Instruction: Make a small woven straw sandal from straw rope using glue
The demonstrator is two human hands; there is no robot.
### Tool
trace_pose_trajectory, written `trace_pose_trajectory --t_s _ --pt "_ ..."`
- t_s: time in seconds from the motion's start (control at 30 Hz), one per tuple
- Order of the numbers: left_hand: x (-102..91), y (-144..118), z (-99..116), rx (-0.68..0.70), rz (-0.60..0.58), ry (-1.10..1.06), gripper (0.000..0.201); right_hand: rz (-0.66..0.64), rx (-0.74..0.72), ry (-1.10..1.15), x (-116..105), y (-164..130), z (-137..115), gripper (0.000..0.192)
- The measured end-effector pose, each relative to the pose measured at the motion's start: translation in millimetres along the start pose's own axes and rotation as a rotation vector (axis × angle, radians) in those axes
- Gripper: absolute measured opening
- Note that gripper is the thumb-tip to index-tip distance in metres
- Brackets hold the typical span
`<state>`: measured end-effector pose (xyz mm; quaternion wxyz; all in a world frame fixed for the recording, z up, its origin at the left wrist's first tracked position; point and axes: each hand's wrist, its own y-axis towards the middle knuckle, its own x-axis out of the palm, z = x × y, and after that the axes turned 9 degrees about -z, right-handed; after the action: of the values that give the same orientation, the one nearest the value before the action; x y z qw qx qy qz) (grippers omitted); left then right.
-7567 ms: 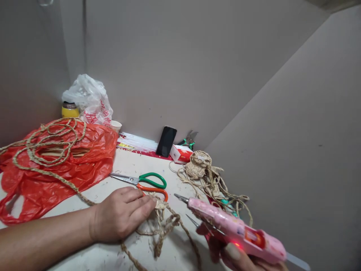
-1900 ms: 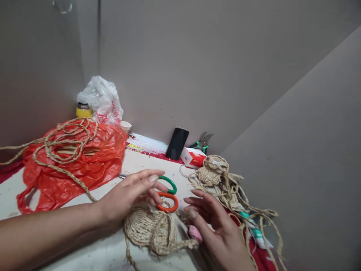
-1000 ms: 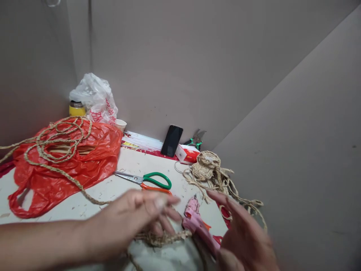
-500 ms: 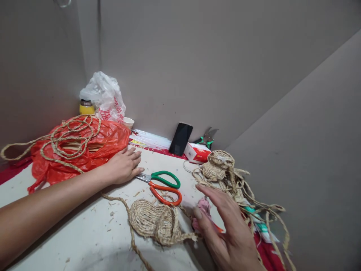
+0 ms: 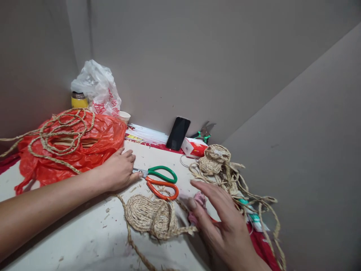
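My left hand (image 5: 118, 171) lies on the table with its fingers over the blades of the scissors (image 5: 160, 180), which have one green and one orange handle. Beside it is the red plastic bag (image 5: 84, 146) with braided straw rope (image 5: 56, 131) coiled on top. A woven straw piece (image 5: 152, 216) lies in front of the scissors, with rope trailing toward me. My right hand (image 5: 222, 226) hovers open, fingers spread, over the pink glue gun (image 5: 199, 198), which is mostly hidden under it.
A black phone (image 5: 178, 133) leans on the back wall beside a red and white box (image 5: 194, 147) and green-handled pliers (image 5: 203, 132). A white bag (image 5: 97, 90), a yellow jar (image 5: 79, 101) and a paper cup (image 5: 124, 116) stand at the back left. More woven straw (image 5: 217, 163) lies right.
The pink glue gun left my right hand and now lies on the table. My left hand moved from the straw piece out to the scissors' blades.
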<state>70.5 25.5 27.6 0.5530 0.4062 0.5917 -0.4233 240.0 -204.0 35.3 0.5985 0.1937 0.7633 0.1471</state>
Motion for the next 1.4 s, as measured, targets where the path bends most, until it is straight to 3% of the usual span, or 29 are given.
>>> trace_pose_trajectory --t_s 0.17,0.3,0.43,0.53,0.67,0.8,1.1,1.27,1.4 --pt "-24.1 -9 6 -0.047 -0.070 -0.029 0.050 -0.046 0.035 0.010 -2 -2 5 0.027" --pt "-37.3 -20 25 -0.130 0.070 -0.191 0.041 -0.114 0.133 0.104 -4 -1 3 0.028" --pt "-27.9 -29 55 -0.015 -0.051 -0.382 0.044 -0.244 0.204 0.193 -4 0 -1 0.028" --pt "-13.7 -30 67 -0.010 -0.146 -0.424 0.045 -0.388 0.222 0.255 -5 2 -5 0.024" --pt "-1.4 -28 70 -0.007 -0.155 -0.501 0.042 -0.508 0.229 0.326 -5 3 -6 0.021" --pt "-0.4 -27 70 0.010 -0.189 -0.642 0.040 -0.597 0.269 0.453 -5 2 -5 0.031" --pt "-8.9 -29 75 0.089 -0.148 -0.979 0.030 -0.604 0.239 0.445 -14 6 -11 0.038" --pt "-7.9 -31 77 0.104 -0.097 -0.964 0.066 -0.557 0.393 0.704 -9 4 -13 0.037" --pt "-3.1 -37 81 0.215 0.015 -0.891 0.069 -0.481 0.448 0.784 -9 5 -19 0.033"
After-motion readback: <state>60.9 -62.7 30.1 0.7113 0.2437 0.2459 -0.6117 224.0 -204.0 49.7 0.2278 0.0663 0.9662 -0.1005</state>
